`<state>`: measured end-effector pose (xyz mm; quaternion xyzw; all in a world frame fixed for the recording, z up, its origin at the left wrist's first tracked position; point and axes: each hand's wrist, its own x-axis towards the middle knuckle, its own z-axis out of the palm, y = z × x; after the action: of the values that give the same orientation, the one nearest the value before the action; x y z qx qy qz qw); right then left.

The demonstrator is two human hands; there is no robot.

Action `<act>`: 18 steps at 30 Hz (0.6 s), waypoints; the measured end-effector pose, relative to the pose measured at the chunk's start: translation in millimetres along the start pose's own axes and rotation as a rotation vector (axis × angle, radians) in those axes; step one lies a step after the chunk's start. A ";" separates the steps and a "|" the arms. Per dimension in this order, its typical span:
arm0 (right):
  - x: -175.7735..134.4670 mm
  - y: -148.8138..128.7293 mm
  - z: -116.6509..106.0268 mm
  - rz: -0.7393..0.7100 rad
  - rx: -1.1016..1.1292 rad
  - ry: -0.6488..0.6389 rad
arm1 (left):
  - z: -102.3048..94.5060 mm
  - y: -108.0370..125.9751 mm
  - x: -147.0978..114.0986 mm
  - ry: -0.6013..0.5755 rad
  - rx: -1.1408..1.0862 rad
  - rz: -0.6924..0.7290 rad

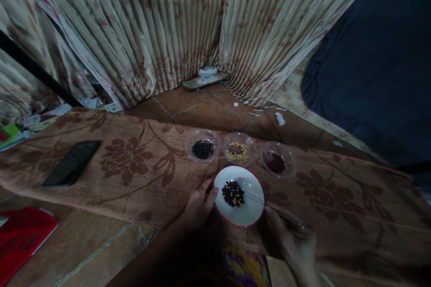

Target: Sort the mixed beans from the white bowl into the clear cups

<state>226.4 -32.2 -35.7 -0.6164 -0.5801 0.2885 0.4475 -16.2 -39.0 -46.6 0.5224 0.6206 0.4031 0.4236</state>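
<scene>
A white bowl with a red rim (253, 215) holds a mixed heap of dark, red and yellow beans (233, 194). My left hand (199, 204) grips its left rim, thumb on the edge. In my right hand (286, 237), at the bowl's right side, is a pair of thin metal tweezers (256, 198), their tips over the inside of the bowl near the heap. Behind the bowl stand three clear plastic cups: one with black beans (202, 149), one with yellow soybeans (238, 152), one with dark red beans (274, 162).
A brown flowered cloth (134, 188) covers the narrow table. A dark phone (72, 163) lies at left, and a red packet (27, 242) is lower left. Beyond the table are a skateboard (205, 81), white scraps (279, 119) and a striped curtain (182, 22).
</scene>
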 end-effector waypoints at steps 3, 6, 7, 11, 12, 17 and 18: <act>-4.1 1.0 0.6 0.046 -0.019 -0.070 | 0.3 -1.0 0.2 -0.007 0.015 0.001; -4.4 -0.7 1.0 0.007 -0.009 -0.075 | 0.5 -1.6 0.0 -0.001 0.014 -0.001; -4.4 -1.7 1.3 -0.005 -0.012 -0.082 | 0.5 -1.6 -0.1 -0.001 0.010 0.001; -4.6 -5.5 3.5 -0.017 -0.035 -0.094 | -0.3 -1.8 -0.6 -0.005 -0.001 0.020; -4.7 -6.0 4.1 -0.012 -0.041 -0.091 | -0.5 -1.9 -0.6 -0.006 0.000 0.019; -6.0 -4.6 6.2 0.014 -0.052 -0.090 | -0.7 -3.0 -0.1 -0.007 0.007 0.009; -6.4 -4.0 6.5 0.019 -0.053 -0.087 | -0.7 -3.1 0.0 -0.008 0.009 0.013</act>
<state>217.9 -37.3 -36.0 -0.6206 -0.6004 0.3037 0.4027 -17.8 -39.4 -49.2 0.5296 0.6174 0.4011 0.4212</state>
